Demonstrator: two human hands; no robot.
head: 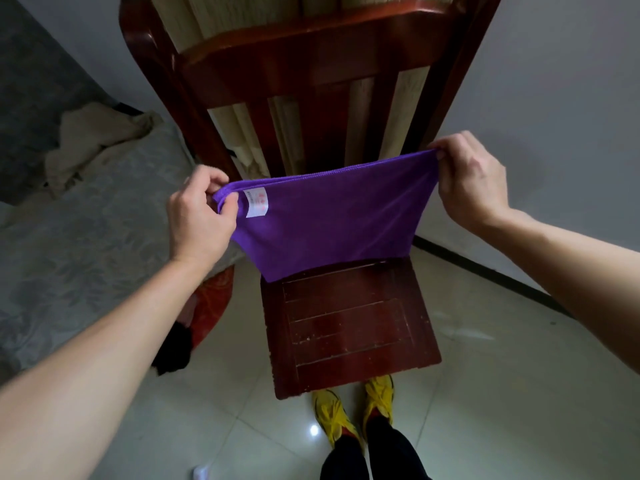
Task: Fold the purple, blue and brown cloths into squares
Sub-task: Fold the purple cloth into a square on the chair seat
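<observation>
Our left hand [199,216] pinches one top corner of the purple cloth [329,216] and our right hand [469,178] pinches the other, so the cloth hangs stretched between them above the wooden chair [353,327], its lower edge near the seat. A white label [255,203] sits just beside the left fingers. A bed [69,244] stands to the left, and yellow shoes [356,407] show below the chair.
</observation>
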